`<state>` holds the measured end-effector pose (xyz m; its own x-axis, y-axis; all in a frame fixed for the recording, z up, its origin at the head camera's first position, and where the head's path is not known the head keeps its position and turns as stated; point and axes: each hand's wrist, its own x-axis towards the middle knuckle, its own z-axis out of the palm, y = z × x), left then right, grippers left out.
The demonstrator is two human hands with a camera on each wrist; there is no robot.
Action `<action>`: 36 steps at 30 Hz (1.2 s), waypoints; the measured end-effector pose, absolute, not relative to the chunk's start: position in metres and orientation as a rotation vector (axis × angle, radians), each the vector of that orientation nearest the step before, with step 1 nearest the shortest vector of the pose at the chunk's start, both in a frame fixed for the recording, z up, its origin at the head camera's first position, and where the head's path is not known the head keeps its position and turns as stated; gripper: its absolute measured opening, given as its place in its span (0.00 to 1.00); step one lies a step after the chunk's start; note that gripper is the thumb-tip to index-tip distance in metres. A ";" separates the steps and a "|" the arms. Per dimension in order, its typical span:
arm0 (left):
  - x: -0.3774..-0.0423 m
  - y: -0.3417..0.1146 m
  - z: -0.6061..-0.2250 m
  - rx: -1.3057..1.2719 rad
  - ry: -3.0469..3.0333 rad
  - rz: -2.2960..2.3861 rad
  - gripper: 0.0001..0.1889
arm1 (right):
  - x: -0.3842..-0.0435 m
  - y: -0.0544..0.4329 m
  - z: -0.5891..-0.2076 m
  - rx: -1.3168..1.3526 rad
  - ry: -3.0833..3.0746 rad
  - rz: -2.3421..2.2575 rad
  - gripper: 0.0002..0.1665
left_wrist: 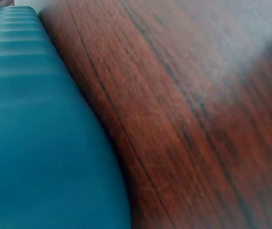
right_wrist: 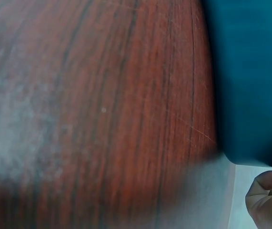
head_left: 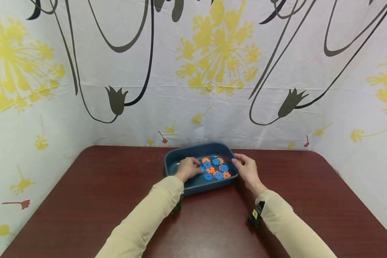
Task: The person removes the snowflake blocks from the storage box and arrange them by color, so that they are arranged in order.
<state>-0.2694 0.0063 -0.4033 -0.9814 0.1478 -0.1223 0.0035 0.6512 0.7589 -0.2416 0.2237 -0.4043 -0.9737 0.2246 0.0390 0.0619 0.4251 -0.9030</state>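
A blue plastic tray [head_left: 198, 188] stands at the back of the table in the head view, turned slightly. Orange and blue notched discs [head_left: 218, 175] lie spread over its right half, several of each colour. My left hand [head_left: 187, 169] reaches into the tray, its thumb and fingers at a blue disc [head_left: 201, 169] on the pile's left edge; whether they pinch it is too small to tell. At the tray's right end, my right hand [head_left: 247, 170] grips the rim, thumb on the near side. The right wrist view catches part of that hand [right_wrist: 269, 198] below the tray's side [right_wrist: 252, 86].
The dark red wooden table [head_left: 116, 193] extends around the tray. Behind it hangs a white cloth [head_left: 167, 107] with yellow and grey plant prints, also along both sides. The left wrist view shows the tray's outer wall [left_wrist: 40, 133] against the wood.
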 end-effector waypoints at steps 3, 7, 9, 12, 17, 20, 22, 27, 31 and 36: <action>-0.270 0.007 -0.405 0.137 2.719 1.217 0.14 | -0.241 0.224 -0.404 -0.262 -2.519 1.586 0.19; -0.270 0.009 -0.407 0.156 2.750 1.189 0.13 | -0.240 0.224 -0.405 -0.271 -2.517 1.588 0.20; -0.270 0.009 -0.407 0.172 2.766 1.167 0.13 | -0.240 0.224 -0.405 -0.270 -2.517 1.590 0.20; -0.270 0.009 -0.407 0.188 2.788 1.130 0.13 | -0.240 0.224 -0.404 -0.262 -2.522 1.596 0.19; -0.269 0.009 -0.406 0.189 2.802 1.110 0.13 | -0.240 0.223 -0.403 -0.254 -2.533 1.601 0.19; -0.269 0.009 -0.406 0.180 2.798 1.124 0.13 | -0.241 0.224 -0.402 -0.250 -2.543 1.603 0.19; -0.268 0.009 -0.406 0.171 2.788 1.141 0.13 | -0.241 0.224 -0.402 -0.247 -2.549 1.610 0.19; -0.269 0.010 -0.405 0.157 2.777 1.169 0.13 | -0.242 0.226 -0.401 -0.229 -2.551 1.623 0.19; -0.269 0.010 -0.404 0.157 2.781 1.173 0.13 | -0.242 0.226 -0.401 -0.224 -2.547 1.618 0.19; -0.271 0.009 -0.405 0.159 2.790 1.195 0.12 | -0.242 0.225 -0.402 -0.217 -2.556 1.574 0.20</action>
